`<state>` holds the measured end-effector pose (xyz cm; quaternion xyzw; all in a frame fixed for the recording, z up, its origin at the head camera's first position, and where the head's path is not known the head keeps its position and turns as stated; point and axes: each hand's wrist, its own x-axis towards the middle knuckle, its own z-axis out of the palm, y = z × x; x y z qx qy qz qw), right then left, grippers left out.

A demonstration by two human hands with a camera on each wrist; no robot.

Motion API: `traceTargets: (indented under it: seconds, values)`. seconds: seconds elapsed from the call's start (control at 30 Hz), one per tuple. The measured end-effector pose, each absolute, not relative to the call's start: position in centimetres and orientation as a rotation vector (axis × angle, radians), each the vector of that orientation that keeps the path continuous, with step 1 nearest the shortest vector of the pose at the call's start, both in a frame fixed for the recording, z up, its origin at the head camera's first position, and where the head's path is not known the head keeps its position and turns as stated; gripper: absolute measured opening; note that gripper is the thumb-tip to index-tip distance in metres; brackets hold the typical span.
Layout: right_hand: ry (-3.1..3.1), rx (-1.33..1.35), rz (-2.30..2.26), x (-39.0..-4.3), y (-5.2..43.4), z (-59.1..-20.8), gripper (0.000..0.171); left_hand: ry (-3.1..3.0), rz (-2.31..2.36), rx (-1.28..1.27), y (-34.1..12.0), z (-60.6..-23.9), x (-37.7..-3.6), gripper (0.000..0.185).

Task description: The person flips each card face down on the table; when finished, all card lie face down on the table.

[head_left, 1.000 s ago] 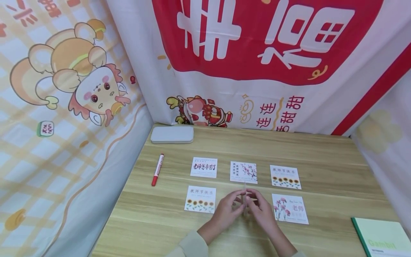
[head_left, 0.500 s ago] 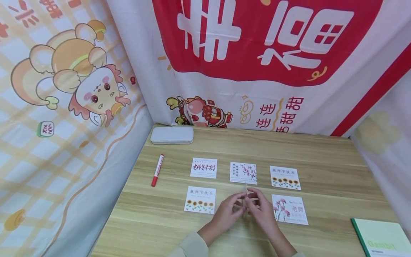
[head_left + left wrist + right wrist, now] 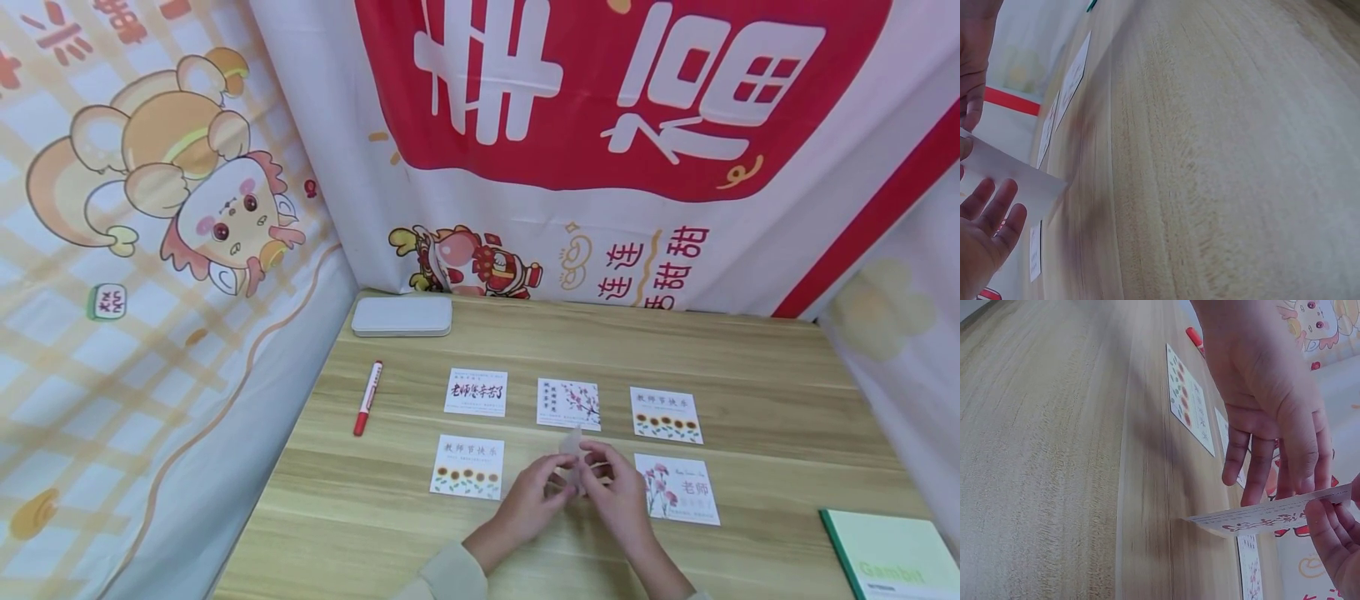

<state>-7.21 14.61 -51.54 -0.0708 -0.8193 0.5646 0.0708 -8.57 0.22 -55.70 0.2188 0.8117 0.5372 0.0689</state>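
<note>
I see both hands together over the table (image 3: 750, 367), pinching one small card (image 3: 572, 442) between them. The left hand (image 3: 534, 493) grips it from 9 o'clock, the right hand (image 3: 617, 492) from 3 o'clock. The card hangs above the wood, tilted. Five printed cards lie around it; the sunflower card (image 3: 467, 466) lies at 9 o'clock and the carnation card (image 3: 677, 488) at 3 o'clock.

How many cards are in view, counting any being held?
6. Three in the back row: left, middle, right. Two in front: left, right. One card held between both hands. None seems hidden.
</note>
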Motion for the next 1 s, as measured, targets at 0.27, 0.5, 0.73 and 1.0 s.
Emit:
traceTargets:
  seconds: [0.27, 0.5, 0.73, 1.0]
  values:
    - [-2.4, -0.164, 1.683, -6.9, 14.7, -50.6, 0.03, 2.462, 1.61, 0.616, 0.1, -55.9, -8.5, 0.042]
    - [-2.374, -0.161, 1.708, -6.2, 14.3, -48.0, 0.029, 2.441, 1.647, 0.53, -0.2, -56.0, -8.6, 0.042]
    - [-2.287, -0.122, 1.75, -6.0, 14.8, -47.7, 0.027, 2.404, 1.729, 0.441, -0.5, -56.8, -8.9, 0.043]
    - [-2.267, -0.139, 1.783, -5.9, 15.7, -47.3, 0.025, 2.323, 1.811, 0.339, -0.5, -56.8, -9.1, 0.034]
